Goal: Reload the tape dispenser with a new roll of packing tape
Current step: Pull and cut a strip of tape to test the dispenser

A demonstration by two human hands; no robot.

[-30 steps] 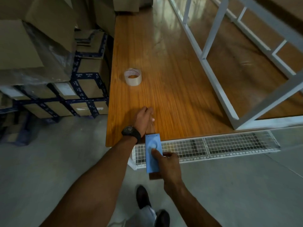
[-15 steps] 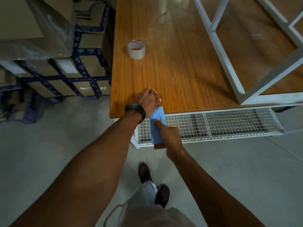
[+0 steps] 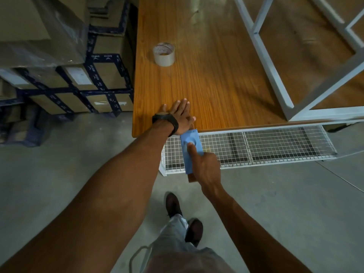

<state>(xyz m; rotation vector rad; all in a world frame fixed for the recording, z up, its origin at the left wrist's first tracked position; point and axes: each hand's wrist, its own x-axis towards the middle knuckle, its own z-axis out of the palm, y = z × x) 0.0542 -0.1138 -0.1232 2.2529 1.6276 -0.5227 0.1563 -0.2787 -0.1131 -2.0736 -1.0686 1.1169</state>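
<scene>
Right hand (image 3: 204,166) grips blue dispenser (image 3: 192,148) (front end hidden behind left hand (image 3: 180,117)).

Premises: warehouse or packing area. Evidence: stacked cartons (image 3: 102,75) sealed with blue printed tape, some under plastic wrap, standing on bare concrete floor (image 3: 59,174); long wooden bench (image 3: 206,79) with white steel frame (image 3: 271,62) and wire-mesh tray (image 3: 266,144) beneath.
</scene>
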